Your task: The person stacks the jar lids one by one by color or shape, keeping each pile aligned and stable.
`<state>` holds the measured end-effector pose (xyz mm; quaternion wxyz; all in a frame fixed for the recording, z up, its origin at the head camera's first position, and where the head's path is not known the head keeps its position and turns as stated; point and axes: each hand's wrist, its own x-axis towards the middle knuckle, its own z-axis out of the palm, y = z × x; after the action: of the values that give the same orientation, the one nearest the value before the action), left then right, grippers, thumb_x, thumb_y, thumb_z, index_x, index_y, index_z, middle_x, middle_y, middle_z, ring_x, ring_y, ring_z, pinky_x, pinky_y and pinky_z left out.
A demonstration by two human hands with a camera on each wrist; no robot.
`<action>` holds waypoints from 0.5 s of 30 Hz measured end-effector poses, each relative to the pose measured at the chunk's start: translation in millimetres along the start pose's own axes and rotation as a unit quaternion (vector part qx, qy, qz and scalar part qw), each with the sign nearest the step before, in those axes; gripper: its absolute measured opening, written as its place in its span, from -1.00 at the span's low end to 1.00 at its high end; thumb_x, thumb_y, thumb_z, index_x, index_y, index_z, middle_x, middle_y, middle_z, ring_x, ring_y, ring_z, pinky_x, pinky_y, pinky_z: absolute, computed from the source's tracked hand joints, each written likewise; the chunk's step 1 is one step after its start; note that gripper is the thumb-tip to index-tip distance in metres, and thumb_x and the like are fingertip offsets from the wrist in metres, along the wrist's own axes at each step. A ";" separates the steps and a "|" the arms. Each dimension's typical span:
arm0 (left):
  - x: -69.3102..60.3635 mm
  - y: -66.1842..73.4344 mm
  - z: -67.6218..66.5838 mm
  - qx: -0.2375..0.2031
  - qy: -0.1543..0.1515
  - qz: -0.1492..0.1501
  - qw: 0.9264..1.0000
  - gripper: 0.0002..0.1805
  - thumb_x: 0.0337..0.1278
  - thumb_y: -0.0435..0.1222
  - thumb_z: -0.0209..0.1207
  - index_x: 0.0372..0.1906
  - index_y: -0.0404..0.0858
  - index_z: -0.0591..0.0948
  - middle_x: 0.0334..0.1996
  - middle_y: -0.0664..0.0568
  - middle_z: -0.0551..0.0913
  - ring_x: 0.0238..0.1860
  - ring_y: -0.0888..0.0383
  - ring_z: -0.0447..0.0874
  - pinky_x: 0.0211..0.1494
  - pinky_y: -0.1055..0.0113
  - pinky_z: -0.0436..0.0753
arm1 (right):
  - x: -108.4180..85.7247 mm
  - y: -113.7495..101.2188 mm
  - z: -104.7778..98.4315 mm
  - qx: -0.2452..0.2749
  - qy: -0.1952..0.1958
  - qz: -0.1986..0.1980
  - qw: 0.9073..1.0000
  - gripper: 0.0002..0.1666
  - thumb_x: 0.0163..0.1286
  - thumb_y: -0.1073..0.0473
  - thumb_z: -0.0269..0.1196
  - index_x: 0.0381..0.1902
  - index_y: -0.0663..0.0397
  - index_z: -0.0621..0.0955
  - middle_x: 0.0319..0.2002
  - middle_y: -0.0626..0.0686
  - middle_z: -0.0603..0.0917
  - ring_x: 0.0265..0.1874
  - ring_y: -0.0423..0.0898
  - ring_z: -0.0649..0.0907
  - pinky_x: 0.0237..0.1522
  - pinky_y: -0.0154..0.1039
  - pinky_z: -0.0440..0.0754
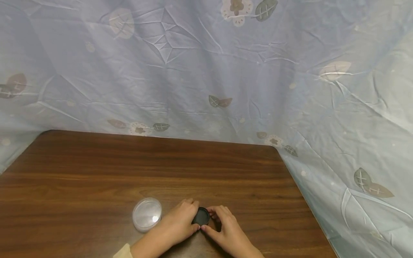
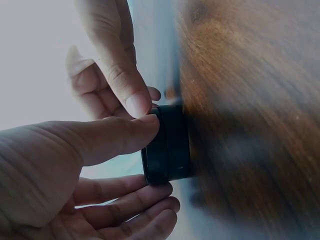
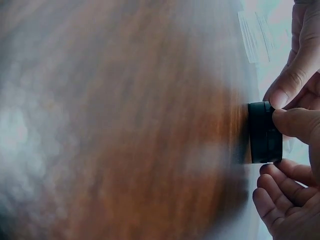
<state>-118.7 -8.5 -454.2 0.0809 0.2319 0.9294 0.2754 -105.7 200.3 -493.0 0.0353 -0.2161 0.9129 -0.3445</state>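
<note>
A small round black piece with a raised rim lies on the table between the two hands; from the side it looks like a short cylinder with a seam round it. On its left side, my left hand grips it, thumb at the near edge and fingers toward the far edge. Opposite, my right hand holds its right side between thumb and fingertips. Both thumbs meet at the near edge. In the right wrist view the black piece stands with its base on or very near the wood.
A clear round plastic container stands just left of the left forearm. The dark brown wooden table has rounded far corners. A pale patterned cloth hangs behind the table and along its right side.
</note>
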 end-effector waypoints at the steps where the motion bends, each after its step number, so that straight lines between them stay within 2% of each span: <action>1: 0.0 -0.1 0.2 0.000 0.000 -0.001 1.000 -0.41 0.03 -0.24 0.56 0.14 -0.42 0.64 0.14 -0.32 0.70 0.20 -0.25 0.72 0.19 -0.07 0.76 | 0.0 0.3 0.1 0.000 -0.001 0.001 1.000 -0.40 0.41 -0.12 0.41 0.21 0.12 0.59 0.03 -0.03 0.69 0.02 -0.17 0.59 0.03 -0.34 0.70; 15: 0.2 -0.1 2.9 0.008 0.007 -0.003 1.000 -0.40 0.01 -0.24 0.57 0.14 -0.42 0.64 0.11 -0.29 0.71 0.18 -0.24 0.72 0.18 -0.05 0.76 | -0.4 3.2 2.1 0.003 -0.003 0.001 1.000 -0.38 0.43 -0.16 0.38 0.24 0.12 0.57 0.10 0.00 0.68 0.07 -0.10 0.63 0.11 -0.27 0.73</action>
<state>-118.1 -7.0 -456.7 0.0738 0.2277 0.9329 0.2691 -106.1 201.4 -496.8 0.0387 -0.2158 0.9121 -0.3463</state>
